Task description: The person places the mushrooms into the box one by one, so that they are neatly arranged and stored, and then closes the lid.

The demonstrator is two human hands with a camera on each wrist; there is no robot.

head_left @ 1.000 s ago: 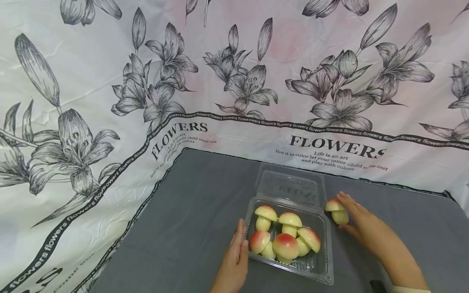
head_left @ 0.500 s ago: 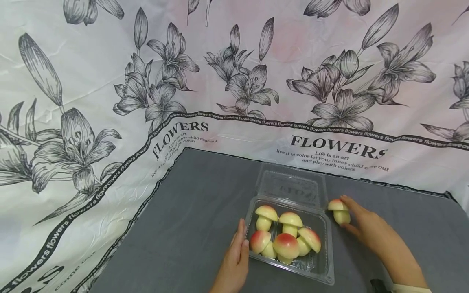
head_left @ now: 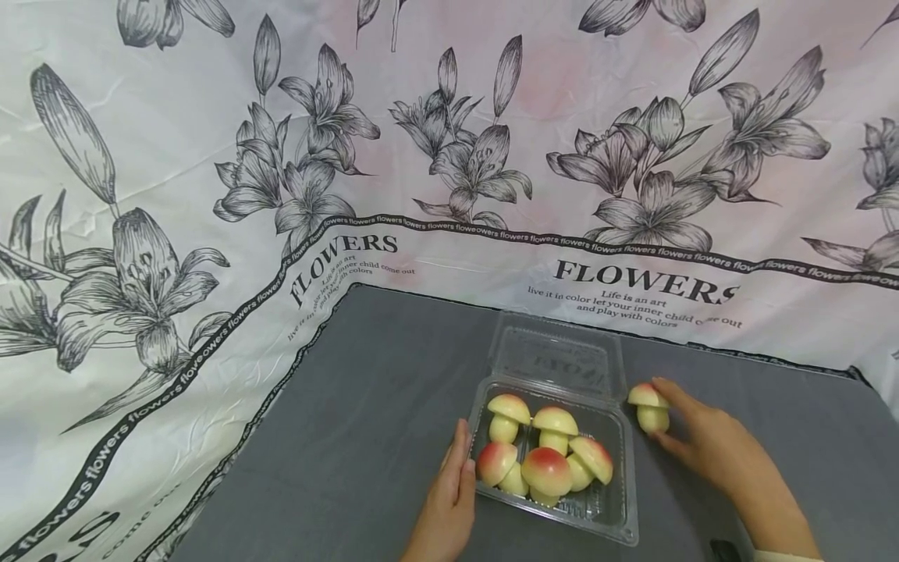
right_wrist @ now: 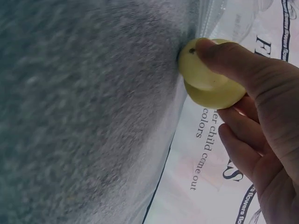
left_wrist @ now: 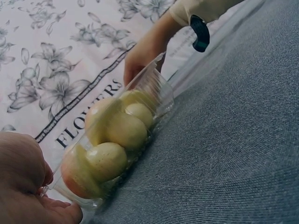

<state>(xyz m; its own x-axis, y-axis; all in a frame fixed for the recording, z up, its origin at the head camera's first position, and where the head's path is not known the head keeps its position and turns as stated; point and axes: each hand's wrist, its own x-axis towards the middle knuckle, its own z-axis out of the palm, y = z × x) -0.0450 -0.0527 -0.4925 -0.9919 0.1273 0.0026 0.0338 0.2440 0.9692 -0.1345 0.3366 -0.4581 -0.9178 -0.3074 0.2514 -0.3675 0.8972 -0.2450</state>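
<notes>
In the head view a clear plastic clamshell container [head_left: 625, 531] lies with its lid folded back, holding several mushroom-shaped pieces [head_left: 546, 471] with yellow stems and red-tinged caps. My left hand [head_left: 444, 499] is at its left side; the left wrist view shows the rim between thumb and fingers [left_wrist: 65, 212]. To the right of the container, one more mushroom-shaped piece [head_left: 649, 406] stands on the grey cloth. My right hand [head_left: 712, 445] pinches it, thumb on the stem in the right wrist view [right_wrist: 210, 74]. The far side of its cap is hidden there.
The grey cloth-covered table [head_left: 351, 421] extends on both sides of the container. Close behind the raised transparent lid [head_left: 555, 355] hangs a white flower-printed curtain [head_left: 477, 265]. A dark band [left_wrist: 200, 35] circles the right wrist.
My right thumb and fingers have closed in on the lone mushroom-shaped piece, which has shifted slightly right and stands straighter. The left hand and the container have stayed put.
</notes>
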